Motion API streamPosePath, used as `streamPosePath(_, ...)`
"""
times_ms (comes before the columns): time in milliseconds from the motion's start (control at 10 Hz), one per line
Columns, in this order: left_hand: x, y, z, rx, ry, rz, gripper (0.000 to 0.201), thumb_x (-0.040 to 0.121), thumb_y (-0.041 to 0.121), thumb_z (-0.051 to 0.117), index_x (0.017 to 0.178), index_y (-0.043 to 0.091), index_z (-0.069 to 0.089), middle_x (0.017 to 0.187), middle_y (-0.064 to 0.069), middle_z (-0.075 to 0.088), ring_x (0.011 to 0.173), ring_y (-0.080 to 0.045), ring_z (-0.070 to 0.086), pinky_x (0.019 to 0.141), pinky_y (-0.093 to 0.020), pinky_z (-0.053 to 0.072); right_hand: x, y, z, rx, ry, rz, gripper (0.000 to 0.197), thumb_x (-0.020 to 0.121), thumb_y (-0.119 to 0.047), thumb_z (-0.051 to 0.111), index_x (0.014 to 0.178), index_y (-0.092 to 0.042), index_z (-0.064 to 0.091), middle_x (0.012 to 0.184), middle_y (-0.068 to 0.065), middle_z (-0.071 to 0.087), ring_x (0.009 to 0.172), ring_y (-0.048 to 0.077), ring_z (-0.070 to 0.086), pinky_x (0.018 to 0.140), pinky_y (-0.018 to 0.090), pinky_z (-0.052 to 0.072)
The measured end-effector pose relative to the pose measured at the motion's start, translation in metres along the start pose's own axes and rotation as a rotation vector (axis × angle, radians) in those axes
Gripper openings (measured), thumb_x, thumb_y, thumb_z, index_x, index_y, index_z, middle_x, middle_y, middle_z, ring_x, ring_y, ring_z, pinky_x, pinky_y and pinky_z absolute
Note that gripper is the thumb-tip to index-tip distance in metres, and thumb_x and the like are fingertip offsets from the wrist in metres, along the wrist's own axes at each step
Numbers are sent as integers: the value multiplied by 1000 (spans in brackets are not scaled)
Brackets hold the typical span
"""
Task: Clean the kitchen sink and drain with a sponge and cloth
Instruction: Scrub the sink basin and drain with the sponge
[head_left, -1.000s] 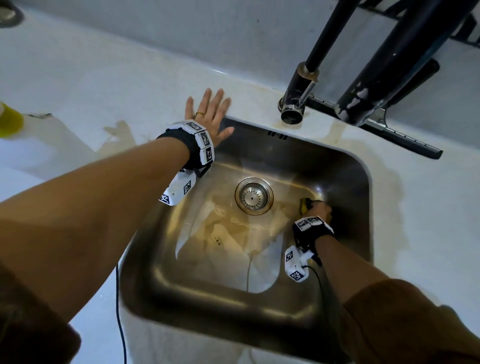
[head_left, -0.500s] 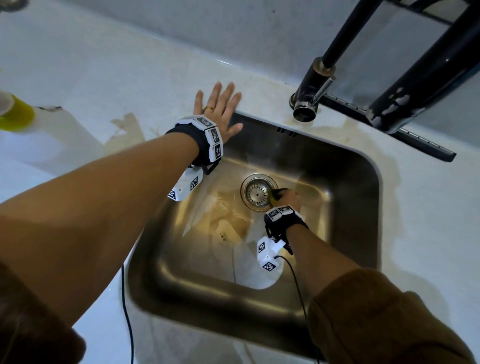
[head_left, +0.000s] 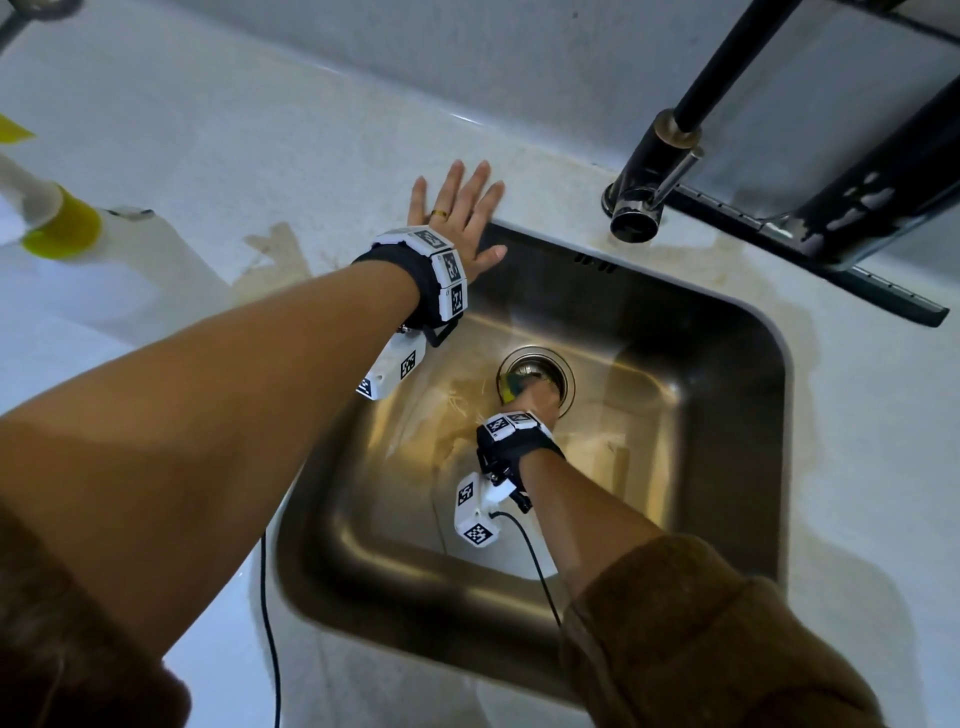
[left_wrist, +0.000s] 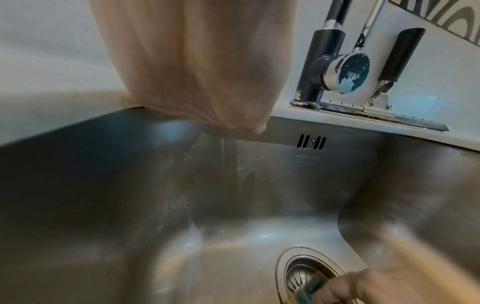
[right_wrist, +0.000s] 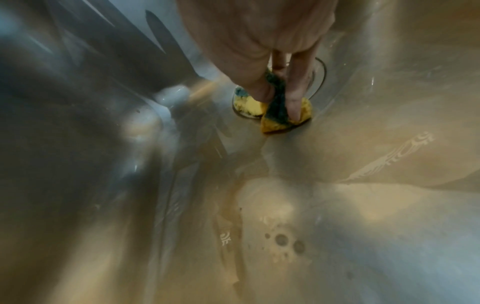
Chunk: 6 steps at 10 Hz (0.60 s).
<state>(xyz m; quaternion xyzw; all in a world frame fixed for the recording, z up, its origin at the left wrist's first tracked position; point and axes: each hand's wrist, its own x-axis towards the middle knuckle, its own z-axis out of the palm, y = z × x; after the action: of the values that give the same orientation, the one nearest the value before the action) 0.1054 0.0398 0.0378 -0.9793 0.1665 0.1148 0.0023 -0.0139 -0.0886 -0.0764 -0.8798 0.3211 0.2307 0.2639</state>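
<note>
A steel sink (head_left: 727, 322) is set in a pale counter, with a round drain (head_left: 563, 371) in the middle of its floor. My right hand (head_left: 535, 397) is down on the drain and grips a yellow and green sponge (right_wrist: 275, 109), folded between thumb and fingers and pressed on the drain's rim (right_wrist: 320, 76). The sponge (left_wrist: 311, 288) and the drain (left_wrist: 298, 273) also show at the bottom of the left wrist view. My left hand (head_left: 460, 213) lies flat with straight fingers on the counter at the sink's far left corner, holding nothing.
A dark faucet (head_left: 654, 171) stands behind the sink on a dark base strip (head_left: 831, 270). A bottle with a yellow band (head_left: 57, 228) lies at the far left of the counter. Brownish stains mark the counter (head_left: 270, 249) around the sink. A thin cable (head_left: 270, 649) hangs by the sink's near left edge.
My right hand has carried the sponge from the sink's right wall leftward onto the drain. The left hand has stayed flat on the counter.
</note>
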Motion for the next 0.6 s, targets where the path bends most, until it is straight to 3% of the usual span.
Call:
streamPosePath(100,0,0,1,-6,4,5,71,98,53,24,151,22,-13,158,1,-22,146,-23,-19,116,-52,-9,-2,-3,1,-15,45,-138,35,88,1,57,122,-8,61,131,14,55,120,31,53,98,35,46)
streamPosePath(300,1,0,2,11,17,-2,71,98,52,23,151,22,-13,158,0,-21,146,-24,-18,116,-52,-8,-4,4,-1,-147,64,-307,45,86,6,55,124,-16,61,133,9,55,124,28,51,101,32,42)
streamPosePath(500,0,1,3,10,25,-1,70,98,52,24,151,22,-12,158,0,-20,146,-24,-17,116,-52,-7,-7,-1,-1,-360,26,-547,41,84,4,57,117,-19,64,125,4,59,113,29,58,98,36,47)
streamPosePath(600,-1,1,2,8,21,3,71,98,52,24,151,22,-12,158,-1,-20,146,-24,-17,116,-52,-7,-11,-4,0,-449,-10,-658,35,88,-8,55,117,-23,65,121,1,58,109,25,59,92,36,47)
